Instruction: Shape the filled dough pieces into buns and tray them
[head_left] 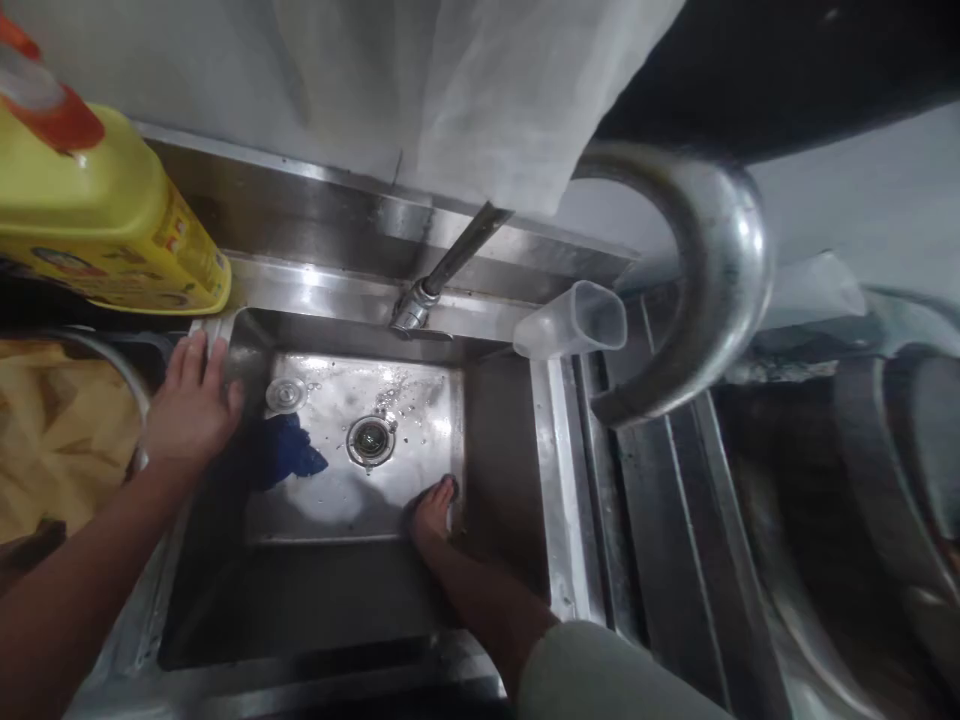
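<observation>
My left hand (191,405) lies flat and open on the left rim of a steel sink (551,450), fingers pointing to the back. My right hand (433,512) reaches down into the basin, fingertips pressed on the bottom near its right wall; the fingers are bunched and whether they hold anything is hidden. A blue cloth (289,450) lies on the basin floor beside my left hand. The drain (370,439) sits in the middle, with a round metal plug (285,394) to its left. The tap (420,305) stands at the back rim.
A yellow bottle with a red cap (112,225) stands at the back left. A clear plastic cup (574,320) lies on its side on the right rim. A large curved steel pipe (712,280) arches at right. A yellow cloth (64,430) lies at left. White fabric (487,90) hangs above.
</observation>
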